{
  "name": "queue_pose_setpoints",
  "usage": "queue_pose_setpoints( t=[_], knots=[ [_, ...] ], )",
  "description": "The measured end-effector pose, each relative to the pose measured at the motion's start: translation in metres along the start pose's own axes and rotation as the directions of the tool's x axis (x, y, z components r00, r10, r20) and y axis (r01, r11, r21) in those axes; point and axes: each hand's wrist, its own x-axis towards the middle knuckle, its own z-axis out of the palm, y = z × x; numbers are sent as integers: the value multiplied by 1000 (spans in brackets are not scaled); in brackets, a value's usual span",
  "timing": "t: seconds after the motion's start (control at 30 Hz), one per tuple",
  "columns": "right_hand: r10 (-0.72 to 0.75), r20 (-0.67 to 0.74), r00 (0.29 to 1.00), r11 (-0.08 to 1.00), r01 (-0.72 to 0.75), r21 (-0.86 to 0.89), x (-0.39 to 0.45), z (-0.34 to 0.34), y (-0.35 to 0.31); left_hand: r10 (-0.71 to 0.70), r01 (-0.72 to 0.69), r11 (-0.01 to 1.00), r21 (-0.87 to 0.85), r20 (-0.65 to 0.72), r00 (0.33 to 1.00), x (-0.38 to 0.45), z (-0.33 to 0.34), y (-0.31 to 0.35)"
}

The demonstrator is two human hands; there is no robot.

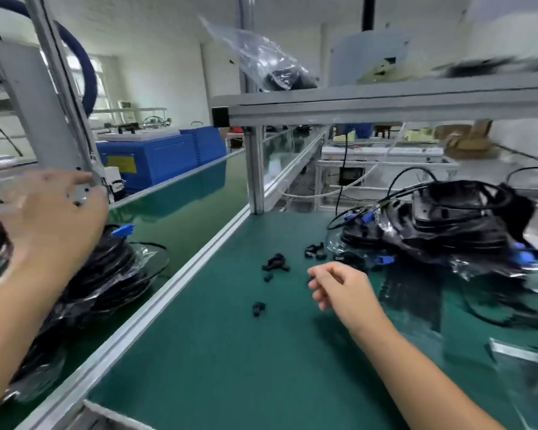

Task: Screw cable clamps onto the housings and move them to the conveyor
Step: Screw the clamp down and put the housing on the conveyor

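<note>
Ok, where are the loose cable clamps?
Head view: loose cable clamps lie mid-bench on the green mat, just left of the right hand.

We are reaching our left hand (55, 215) out to the left, arm extended and raised, fingers spread and loosely straight, blurred. We are holding our right hand (339, 285) low in front, forearm coming in from the lower right, palm turned down, fingers loosely curled and gripping nothing that we can make out.

I see a factory assembly line: a green conveyor belt (180, 209), an aluminium-frame workbench (255, 352), blue machines (156, 156).
</note>
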Motion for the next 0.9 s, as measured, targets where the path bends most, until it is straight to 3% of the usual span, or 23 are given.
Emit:
queue_pose_setpoints(
  t=[0.1,0.17,0.27,0.47,0.63,0.7,0.77,0.9],
  knots=[
    [15,-87,996,1000,-14,11,-2,-39,3,144,-94,962,-258,181,973,-37,40,73],
    [36,-123,992,999,-33,27,-4,-59,6,179,-46,941,-336,377,909,-65,78,120],
    [58,-161,985,998,-51,48,-6,-82,9,195,90,897,-433,570,798,-89,136,173],
    [35,-258,965,988,5,153,-3,-113,4,220,431,725,-538,773,595,-119,203,286],
    [94,-332,938,970,-12,242,-4,-127,10,225,639,622,-452,885,407,-113,225,366],
    [105,-369,923,963,-2,268,-4,-133,11,203,676,629,-385,920,335,-110,234,387],
    [113,-392,913,956,8,293,-3,-137,11,199,639,679,-362,928,314,-108,241,402],
    [118,-391,913,961,-6,276,-2,-136,12,235,399,849,-345,925,300,-107,257,416]
  ],
)
